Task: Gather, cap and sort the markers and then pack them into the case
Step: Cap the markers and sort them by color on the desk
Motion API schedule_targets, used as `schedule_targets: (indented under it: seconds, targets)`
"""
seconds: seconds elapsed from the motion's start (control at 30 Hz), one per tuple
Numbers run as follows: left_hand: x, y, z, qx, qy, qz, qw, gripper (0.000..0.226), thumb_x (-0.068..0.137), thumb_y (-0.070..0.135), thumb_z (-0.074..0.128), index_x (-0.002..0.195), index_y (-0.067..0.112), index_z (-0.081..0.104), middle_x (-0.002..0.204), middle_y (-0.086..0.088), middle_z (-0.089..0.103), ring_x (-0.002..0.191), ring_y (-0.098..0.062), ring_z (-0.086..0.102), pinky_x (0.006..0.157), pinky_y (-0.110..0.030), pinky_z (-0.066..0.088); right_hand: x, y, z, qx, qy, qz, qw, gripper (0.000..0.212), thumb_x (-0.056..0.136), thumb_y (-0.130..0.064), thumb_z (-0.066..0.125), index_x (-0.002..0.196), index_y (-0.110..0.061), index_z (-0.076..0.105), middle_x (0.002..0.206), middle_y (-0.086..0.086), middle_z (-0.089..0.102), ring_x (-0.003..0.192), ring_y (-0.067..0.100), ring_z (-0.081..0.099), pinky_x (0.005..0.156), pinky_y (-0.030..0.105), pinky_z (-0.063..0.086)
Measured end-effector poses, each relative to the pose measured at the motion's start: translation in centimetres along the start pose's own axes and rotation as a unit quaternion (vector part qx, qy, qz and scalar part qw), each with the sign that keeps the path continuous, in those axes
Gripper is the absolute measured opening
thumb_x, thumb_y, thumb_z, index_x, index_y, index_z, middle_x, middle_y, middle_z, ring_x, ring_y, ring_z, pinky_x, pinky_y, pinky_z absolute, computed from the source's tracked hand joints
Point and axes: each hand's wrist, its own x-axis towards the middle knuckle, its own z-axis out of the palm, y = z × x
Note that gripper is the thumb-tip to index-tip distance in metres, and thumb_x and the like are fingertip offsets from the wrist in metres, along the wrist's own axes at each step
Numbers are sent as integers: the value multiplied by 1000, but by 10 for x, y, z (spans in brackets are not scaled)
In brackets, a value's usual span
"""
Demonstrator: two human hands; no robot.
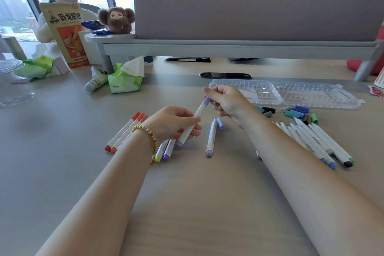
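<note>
Head view: a purple marker (pixel 192 124) is held above the desk (pixel 187 203), its barrel gripped by the curled fingers of the left hand (pixel 173 122), while its purple cap (pixel 206 101) is pinched by the right hand (pixel 225 101). A clear case (pixel 284 93) is seen lying open behind, with no markers visible in it. Loose caps (pixel 295 111) are scattered just before its front edge. Uncapped markers (pixel 315 141) are fanned out right; capped markers (pixel 124 134) are laid left. Bare desk is left near the front edge.
</note>
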Motion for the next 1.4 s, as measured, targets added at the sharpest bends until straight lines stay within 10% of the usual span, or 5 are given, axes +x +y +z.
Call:
schedule_targets:
  seconds: [0.7,0.9,1.0,1.17,1.4]
  targets:
    - [-2,-2,13,-132,-11,-8,991,15,91,11,56,93,-2,62,83,-14,70,59,-14,69,58,-24,58,-12,0,-1,-84,-9,-65,994,23,98,-15,48,107,-10,69,80,-10,64,59,-9,53,50,5,37]
    - [-2,-1,12,-105,-4,-9,994,17,91,15,57,94,-1,62,81,-12,71,61,-14,69,60,-23,58,-14,-2,2,-96,-10,-59,994,23,97,-14,49,108,-9,69,78,-13,62,63,-7,51,51,1,36]
    - [3,-1,11,88,55,5,995,27,91,33,57,85,8,64,73,-3,70,61,-11,66,59,-20,56,-16,-2,8,-103,-22,-44,993,23,97,-16,50,106,-8,70,79,-12,63,68,-2,49,57,3,39]
    - [11,-13,13,476,190,96,853,46,91,47,44,67,12,62,60,-2,53,68,-19,52,56,-24,35,-8,3,1,-189,49,-25,980,23,97,-19,49,103,-8,69,89,1,67,65,-1,50,66,17,41]
    - [15,-17,22,564,245,98,783,48,93,55,36,105,13,56,115,-9,52,116,-27,43,89,-31,38,-6,8,-31,-412,17,79,907,24,93,-24,52,99,-4,64,110,14,67,91,22,58,76,29,41]
